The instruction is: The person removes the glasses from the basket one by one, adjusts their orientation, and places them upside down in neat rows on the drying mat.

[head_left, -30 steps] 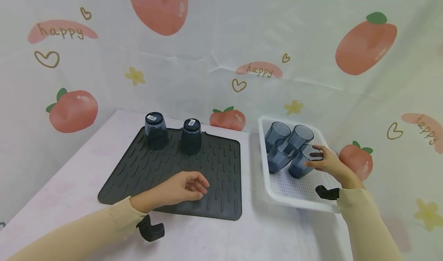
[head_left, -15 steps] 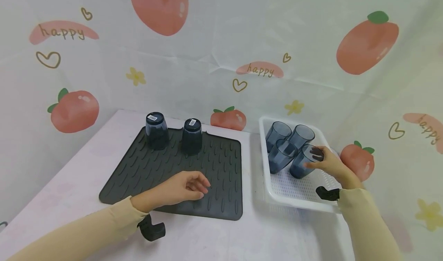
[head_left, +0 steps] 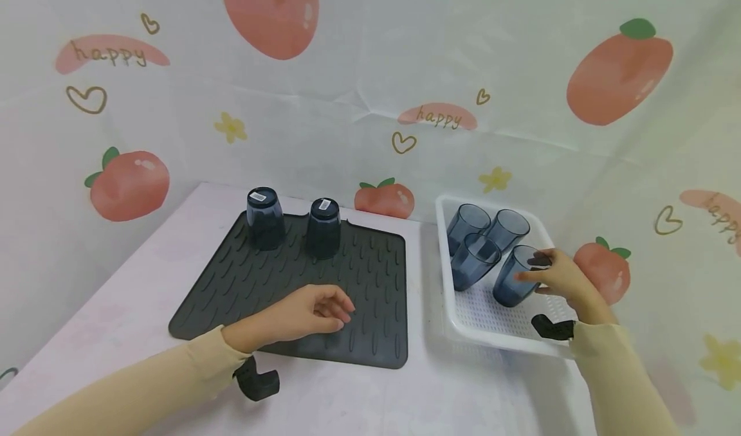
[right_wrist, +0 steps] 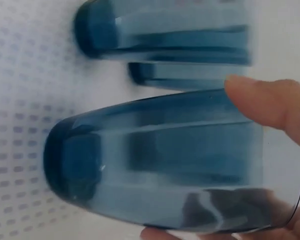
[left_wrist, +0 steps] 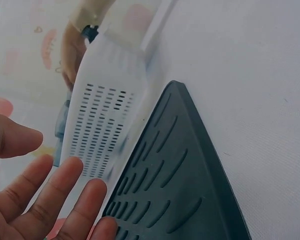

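My right hand grips a blue glass tumbler near its rim, thumb on one side and fingers on the other. In the right wrist view this tumbler fills the middle, its base toward the perforated basket floor. Several more blue tumblers, mouths up, stand close together at the back left of the white basket. Over the dark drying mat hovers my left hand, fingers loosely bent with nothing in them. Two tumblers stand upside down at the mat's back, one left and one right.
A white table carries the mat on the left and the basket on the right, with a narrow strip between them. Behind hangs a fruit-print cloth. The basket's raised wall faces the left wrist camera.
My right hand has shifted the gripped tumbler slightly right and toward me, apart from the other tumblers in the basket. The left hand has stayed over the mat.
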Tool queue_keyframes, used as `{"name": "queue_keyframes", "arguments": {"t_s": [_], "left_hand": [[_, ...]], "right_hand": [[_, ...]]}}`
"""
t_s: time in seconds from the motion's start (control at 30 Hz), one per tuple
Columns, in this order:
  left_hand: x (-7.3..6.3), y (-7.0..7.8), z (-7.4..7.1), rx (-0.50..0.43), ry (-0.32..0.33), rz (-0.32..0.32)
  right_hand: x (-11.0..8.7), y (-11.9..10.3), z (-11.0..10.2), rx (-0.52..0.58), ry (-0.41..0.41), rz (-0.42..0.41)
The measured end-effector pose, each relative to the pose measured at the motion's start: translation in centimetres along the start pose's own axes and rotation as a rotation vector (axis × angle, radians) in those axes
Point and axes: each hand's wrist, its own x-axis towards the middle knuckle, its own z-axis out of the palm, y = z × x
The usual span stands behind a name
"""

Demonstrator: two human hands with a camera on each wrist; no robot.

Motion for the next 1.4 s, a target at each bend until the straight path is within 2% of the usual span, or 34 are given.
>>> {"name": "queue_keyframes", "arguments": {"t_s": [0.17, 0.47, 0.67, 0.9, 1.1, 1.33, 1.4], "left_hand": [[-0.1, 0.4, 0.0, -0.007, 0.000, 0.003], [-0.1, 0.3, -0.1, -0.013, 0.002, 0.007], [0.0, 0.1, 0.0, -0.012, -0.011, 0.010], [0.0, 0.3, 0.1, -0.009, -0.014, 0.033], [0.0, 0.4, 0.2, -0.019, -0.012, 0.023], [0.0, 0.4, 0.2, -0.029, -0.010, 0.022], [0.0, 0.3, 0.2, -0.029, -0.010, 0.024]], "right_hand": [[-1.3, -1.2, -0.7, -0.009, 0.066, 0.021], [-2.2, -1.8, -0.8, -0.005, 0.274, -0.014], [-3.1, -2.1, -0.4, 0.039, 0.392, -0.028], [-4.7, -3.6, -0.1, 0.148, 0.469, 0.000], [-5.7, -4.6, -0.1, 0.182, 0.542, 0.032], [-7.0, -5.7, 0.5, 0.392, 0.550, -0.117], [-7.3, -6.2, 0.9, 0.419, 0.558, -0.158]]}}
